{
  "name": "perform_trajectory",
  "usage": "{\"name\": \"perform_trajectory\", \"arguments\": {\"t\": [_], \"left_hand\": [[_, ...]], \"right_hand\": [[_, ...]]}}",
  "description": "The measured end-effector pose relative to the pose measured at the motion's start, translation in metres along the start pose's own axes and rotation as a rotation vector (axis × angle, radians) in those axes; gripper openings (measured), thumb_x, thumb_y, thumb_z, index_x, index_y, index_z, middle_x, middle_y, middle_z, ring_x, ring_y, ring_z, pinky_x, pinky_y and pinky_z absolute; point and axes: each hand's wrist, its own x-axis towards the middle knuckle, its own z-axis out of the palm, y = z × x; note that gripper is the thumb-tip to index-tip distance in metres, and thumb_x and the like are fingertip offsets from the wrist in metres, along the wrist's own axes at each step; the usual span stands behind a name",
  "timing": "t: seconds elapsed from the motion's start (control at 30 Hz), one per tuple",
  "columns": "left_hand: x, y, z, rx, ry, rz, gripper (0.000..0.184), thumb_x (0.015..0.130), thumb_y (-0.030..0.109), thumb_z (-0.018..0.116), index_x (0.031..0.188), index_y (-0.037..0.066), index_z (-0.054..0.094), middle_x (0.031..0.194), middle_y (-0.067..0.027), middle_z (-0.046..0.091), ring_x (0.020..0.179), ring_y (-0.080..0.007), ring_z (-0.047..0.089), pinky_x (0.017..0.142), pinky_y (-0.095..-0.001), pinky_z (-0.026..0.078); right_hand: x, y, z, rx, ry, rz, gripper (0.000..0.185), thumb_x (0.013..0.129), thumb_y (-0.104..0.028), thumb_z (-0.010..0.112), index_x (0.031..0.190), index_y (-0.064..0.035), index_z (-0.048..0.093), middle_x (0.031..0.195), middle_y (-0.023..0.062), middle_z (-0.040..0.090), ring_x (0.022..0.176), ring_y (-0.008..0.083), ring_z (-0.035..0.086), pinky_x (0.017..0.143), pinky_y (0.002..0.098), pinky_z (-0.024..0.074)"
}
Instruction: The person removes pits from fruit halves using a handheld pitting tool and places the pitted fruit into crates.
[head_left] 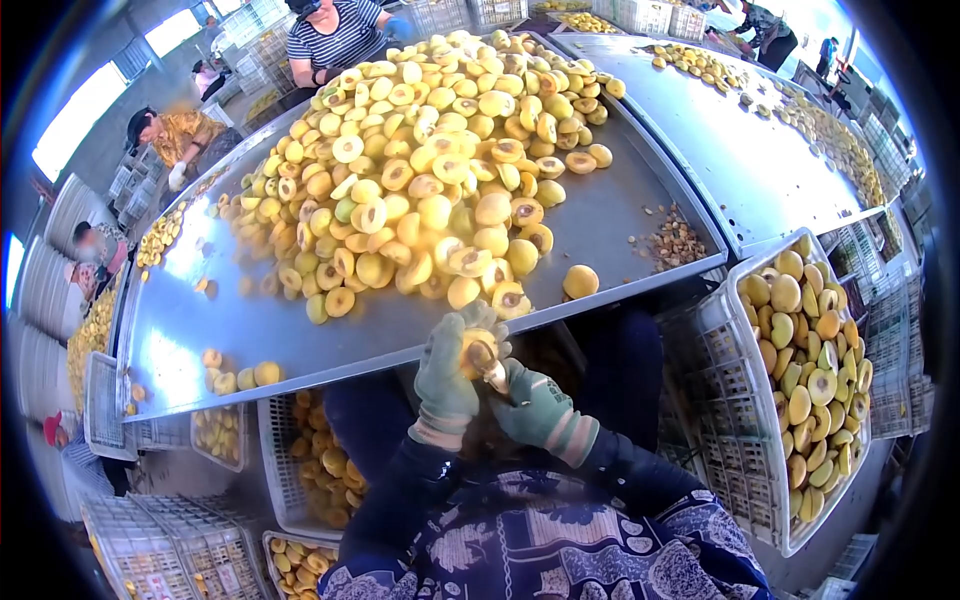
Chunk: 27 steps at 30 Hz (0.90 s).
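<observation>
My left hand (449, 375), in a green-grey work glove, is closed around a yellow peach half (476, 352) with its brown centre facing up. In my right hand (541, 404), also gloved, is a small pitting knife (496, 377). Its far end touches the middle of the peach; the blade's shape is hidden. Both hands are together just off the near edge of the metal table (620, 270). Beyond them rises a large pile of yellow peach halves (400, 190). One peach piece (580, 281) lies apart from the pile, to the right of my hands.
Brown pit scraps (672, 240) lie at the table's right corner. A white crate (735, 420) full of peach halves stands on my right; another crate (285, 470) sits below the table on my left. Across the table, a person in a striped shirt (335, 40) works, with others farther left.
</observation>
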Motion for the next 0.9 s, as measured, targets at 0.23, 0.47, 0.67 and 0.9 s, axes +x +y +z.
{"name": "perform_trajectory", "arguments": {"t": [0.23, 0.47, 0.67, 0.9], "left_hand": [[-0.003, -0.009, -0.004, 0.01, 0.014, -0.009, 0.038, 0.096, 0.035, 0.055, 0.108, 0.0, 0.061, 0.097, -0.0156, 0.068, 0.081, -0.0262, 0.067, 0.066, -0.0349, 0.058], [-0.009, -0.016, -0.004, 0.047, 0.081, -0.034, 0.041, 0.096, 0.039, 0.054, 0.109, 0.001, 0.061, 0.098, -0.0155, 0.067, 0.082, -0.0267, 0.068, 0.065, -0.035, 0.058], [-0.013, -0.017, -0.006, 0.035, 0.014, -0.082, 0.043, 0.096, 0.041, 0.054, 0.112, 0.002, 0.06, 0.103, -0.0141, 0.066, 0.084, -0.0267, 0.067, 0.069, -0.0364, 0.059], [-0.017, -0.014, 0.0, 0.026, -0.047, -0.11, 0.044, 0.096, 0.043, 0.054, 0.119, 0.005, 0.057, 0.11, -0.0126, 0.063, 0.094, -0.0282, 0.066, 0.078, -0.0392, 0.057]], "right_hand": [[-0.003, 0.005, -0.004, 0.078, -0.107, -0.003, 0.026, 0.087, -0.01, 0.061, 0.112, -0.0028, 0.06, 0.094, 0.0177, 0.067, 0.087, 0.0321, 0.067, 0.074, 0.0349, 0.0519], [-0.007, 0.005, -0.006, 0.448, -0.321, 0.36, 0.028, 0.093, -0.026, 0.06, 0.111, -0.0051, 0.061, 0.09, 0.0048, 0.067, 0.079, 0.0184, 0.064, 0.07, 0.0303, 0.0506], [-0.006, -0.016, -0.032, 0.785, -0.674, 0.651, 0.024, 0.093, -0.027, 0.06, 0.098, -0.0045, 0.063, 0.073, 0.0033, 0.063, 0.056, 0.008, 0.054, 0.05, 0.0228, 0.0446], [-0.019, 0.005, -0.02, 1.62, -0.875, 0.671, 0.033, 0.099, -0.021, 0.046, 0.102, 0.01, 0.057, 0.053, -0.002, 0.046, 0.036, 0.0057, 0.038, 0.032, 0.02, 0.0338]]}}
